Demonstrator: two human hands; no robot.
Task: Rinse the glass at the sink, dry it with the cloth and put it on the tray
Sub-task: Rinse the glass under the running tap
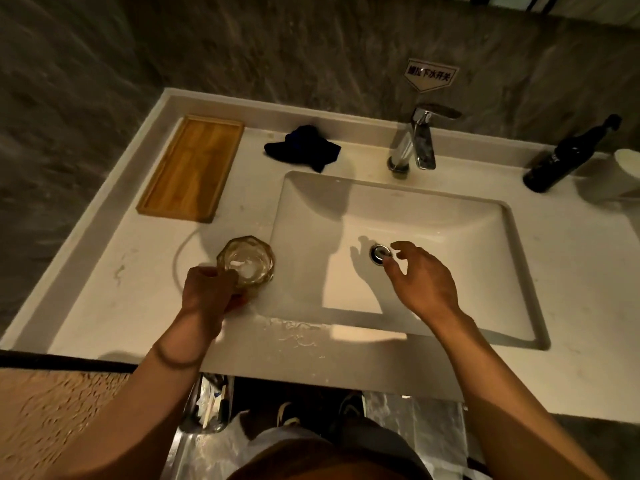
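Faceted glass (246, 264) upright, held over the counter (104, 289) just left of the sink basin (450, 220) — left hand (209, 295) wrapped around its near side, fingers closed on it. Right hand (420, 278) hovers over the basin near the drain (380, 253), fingers loosely spread, holding nothing. Dark cloth (303, 152) crumpled between wooden tray (192, 168) and chrome faucet (417, 140) — tray bare.
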